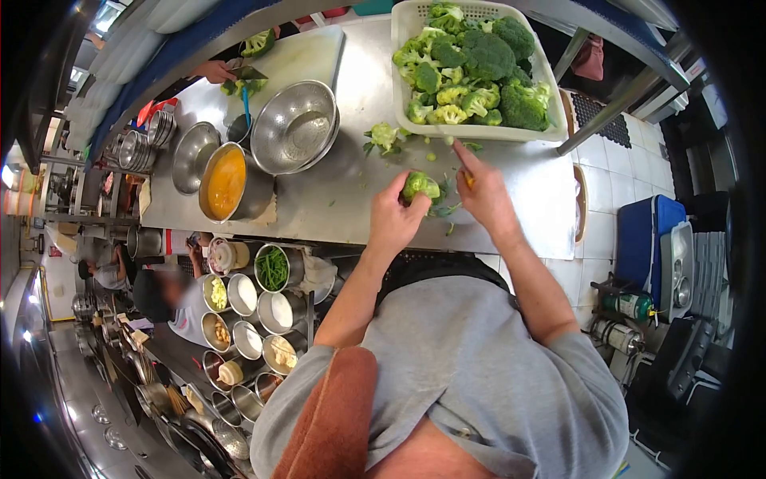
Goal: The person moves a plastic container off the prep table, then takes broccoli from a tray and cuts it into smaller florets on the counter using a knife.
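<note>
My left hand (pixel 396 211) grips a green broccoli piece (pixel 420 186) over the steel counter, its cut stem side toward the right. Just to the right, my right hand (pixel 487 195) is closed round the handle of a small knife (pixel 460 152), whose blade points up and left. Leaves and trimmings lie beneath and around the hands. A pale green broccoli piece (pixel 385 137) rests on the counter left of the knife. Beyond the hands, a white basket (pixel 479 132) is heaped with broccoli florets (pixel 487 57).
Steel colanders (pixel 295 128) and a pot of orange liquid (pixel 227 182) stand left on the counter (pixel 351 195). A co-worker's hand (pixel 215 72) holds a knife at a cutting board (pixel 307 60). Ingredient containers (pixel 274 267) sit lower left; a shelf post (pixel 610 112) rises right.
</note>
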A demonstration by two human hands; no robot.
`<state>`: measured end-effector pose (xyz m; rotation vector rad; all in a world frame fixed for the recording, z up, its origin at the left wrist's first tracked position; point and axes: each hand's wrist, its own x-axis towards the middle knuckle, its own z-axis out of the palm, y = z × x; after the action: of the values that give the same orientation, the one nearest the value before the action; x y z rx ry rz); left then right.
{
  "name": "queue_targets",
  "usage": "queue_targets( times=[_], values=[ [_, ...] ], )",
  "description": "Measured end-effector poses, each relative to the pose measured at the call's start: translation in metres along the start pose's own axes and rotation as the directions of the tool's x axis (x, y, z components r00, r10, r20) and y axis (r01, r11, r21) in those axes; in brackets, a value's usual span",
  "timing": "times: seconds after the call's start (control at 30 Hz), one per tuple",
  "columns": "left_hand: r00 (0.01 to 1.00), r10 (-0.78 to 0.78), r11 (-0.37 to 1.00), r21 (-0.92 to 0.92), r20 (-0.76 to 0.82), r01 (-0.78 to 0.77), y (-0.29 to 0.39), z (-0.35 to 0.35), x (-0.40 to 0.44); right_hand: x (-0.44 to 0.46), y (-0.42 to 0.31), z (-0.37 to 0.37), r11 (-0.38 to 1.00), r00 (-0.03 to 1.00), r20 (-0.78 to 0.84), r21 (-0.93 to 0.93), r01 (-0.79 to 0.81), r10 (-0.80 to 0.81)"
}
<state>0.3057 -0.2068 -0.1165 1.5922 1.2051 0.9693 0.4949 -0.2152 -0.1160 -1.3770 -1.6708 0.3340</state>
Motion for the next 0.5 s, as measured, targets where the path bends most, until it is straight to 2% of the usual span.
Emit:
queue_targets(
  times=[0.07, 0.1, 0.17, 0.2, 0.27, 0.3, 0.43, 0.5],
  values=[
    [1.0, 0.005, 0.994, 0.106, 0.031, -0.008, 0.01, -0.004, -0.002, 0.006, 0.001, -0.011, 0.942, 0.944, 0.131, 0.111, -0.317, 0.302],
    [1.0, 0.003, 0.994, 0.111, 0.025, -0.006, 0.009, -0.003, -0.003, 0.012, -0.007, -0.018, 0.819, 0.854, 0.254, 0.261, -0.512, 0.453],
    [0.985, 0.171, 0.957, 0.234, 0.037, -0.174, 0.005, 0.006, 0.002, 0.013, -0.014, -0.022, 0.781, 0.836, 0.296, 0.311, -0.542, 0.462],
    [0.984, 0.175, 0.954, 0.242, 0.027, -0.176, 0.005, 0.01, 0.004, 0.012, -0.016, -0.022, 0.735, 0.811, 0.338, 0.353, -0.579, 0.477],
    [0.946, 0.316, 0.893, 0.316, 0.067, -0.321, 0.005, 0.016, 0.004, 0.005, -0.006, -0.016, 0.784, 0.837, 0.3, 0.307, -0.539, 0.458],
    [0.938, 0.333, 0.882, 0.32, 0.096, -0.346, 0.004, 0.019, 0.004, 0.002, -0.002, -0.015, 0.825, 0.856, 0.256, 0.25, -0.508, 0.449],
    [0.886, 0.443, 0.819, 0.34, 0.137, -0.462, 0.004, 0.027, 0.009, -0.001, 0.006, -0.02, 0.806, 0.853, 0.243, 0.288, -0.518, 0.461],
    [0.88, 0.46, 0.84, 0.263, 0.117, -0.474, 0.005, 0.033, 0.009, -0.001, 0.007, -0.023, 0.814, 0.865, 0.2, 0.293, -0.501, 0.46]
  ],
)
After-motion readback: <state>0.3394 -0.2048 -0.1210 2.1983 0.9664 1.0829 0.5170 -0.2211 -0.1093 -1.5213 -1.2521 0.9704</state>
